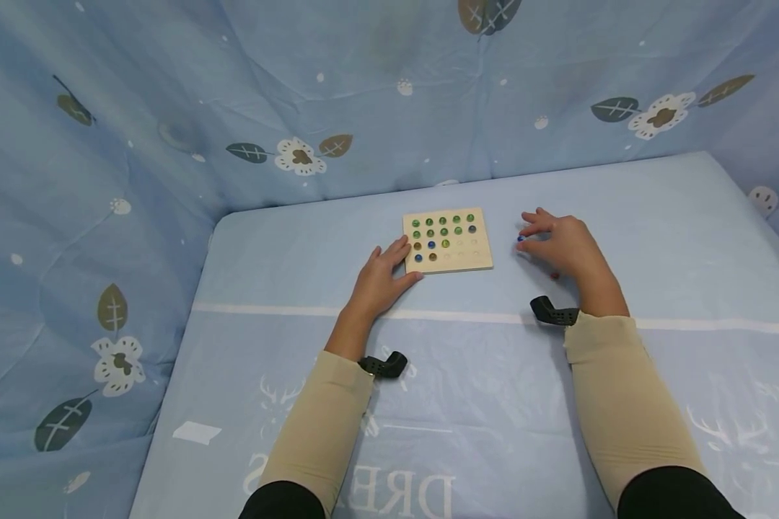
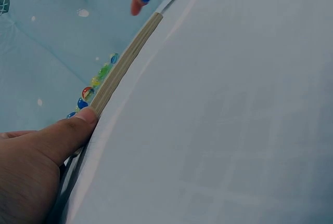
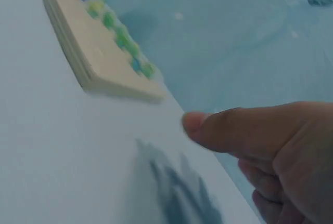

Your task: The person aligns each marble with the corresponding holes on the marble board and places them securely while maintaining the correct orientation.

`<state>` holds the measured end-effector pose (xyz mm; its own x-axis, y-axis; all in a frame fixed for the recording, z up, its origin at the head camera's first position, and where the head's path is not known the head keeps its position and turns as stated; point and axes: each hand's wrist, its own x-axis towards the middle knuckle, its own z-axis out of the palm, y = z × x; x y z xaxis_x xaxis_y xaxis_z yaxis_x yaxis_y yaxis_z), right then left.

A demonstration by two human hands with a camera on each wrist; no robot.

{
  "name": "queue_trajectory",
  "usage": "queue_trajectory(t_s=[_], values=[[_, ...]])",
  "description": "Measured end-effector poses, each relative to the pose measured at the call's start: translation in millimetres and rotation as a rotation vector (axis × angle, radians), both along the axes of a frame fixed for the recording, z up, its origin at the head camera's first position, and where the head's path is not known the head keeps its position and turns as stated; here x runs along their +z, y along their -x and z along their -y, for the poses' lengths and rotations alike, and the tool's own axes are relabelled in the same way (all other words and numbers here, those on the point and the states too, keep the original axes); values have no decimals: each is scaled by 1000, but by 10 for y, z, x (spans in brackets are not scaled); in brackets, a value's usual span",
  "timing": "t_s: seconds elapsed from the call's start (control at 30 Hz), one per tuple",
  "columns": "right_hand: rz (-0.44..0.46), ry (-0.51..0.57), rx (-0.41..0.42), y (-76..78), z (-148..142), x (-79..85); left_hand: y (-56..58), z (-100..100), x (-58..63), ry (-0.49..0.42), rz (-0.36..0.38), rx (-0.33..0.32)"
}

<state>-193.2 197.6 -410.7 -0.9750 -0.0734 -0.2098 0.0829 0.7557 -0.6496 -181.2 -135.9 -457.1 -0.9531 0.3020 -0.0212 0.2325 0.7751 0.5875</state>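
A pale wooden board [image 1: 453, 261] with rows of round hollows lies flat on the table, its back rows and left front filled with green, blue and amber-looking glass marbles [image 1: 443, 221]. My left hand [image 1: 378, 282] steadies its left front corner, fingers along the left side and thumb against the front edge. To the right of the board, my right hand [image 1: 561, 245] pinches a blue marble [image 1: 521, 238] between thumb and fingers above the table. The marble also shows in the left wrist view; in the right wrist view the thumb [image 3: 223, 129] hides it.
Below my right hand a reddish marble [image 1: 555, 275] lies on the pale blue tablecloth [image 1: 285, 259]. Patterned blue curtains [image 1: 389, 101] hang behind and to the left of the table. A white patch [image 1: 197, 432] sits at the left front.
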Motion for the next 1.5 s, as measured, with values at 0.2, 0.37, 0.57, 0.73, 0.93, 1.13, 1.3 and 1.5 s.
queue_trajectory(t_s=[0.2, 0.37, 0.57, 0.73, 0.93, 1.13, 1.3, 1.5], values=[[-131, 4, 86, 3, 497, -8, 5, 12, -8, 6, 5, 2], [-175, 27, 187, -19, 803, -58, 10, 13, -13, 17, 2, -2], [-218, -5, 246, -47, 974, -113, 2, 4, -8, 14, 17, 2], [-251, -40, 289, -50, 1023, -161, -8, -7, 4, 15, 14, -3], [-265, -70, 315, -49, 1060, -178, -9, 3, 6, 26, 0, -14], [-274, -74, 318, -64, 1080, -166, -12, 15, 12, 30, -17, -16], [-267, -71, 318, -73, 1087, -156, -18, 12, 16, 20, -22, -18], [-264, -69, 311, -78, 1077, -151, -12, 11, 7, 21, -16, -19]])
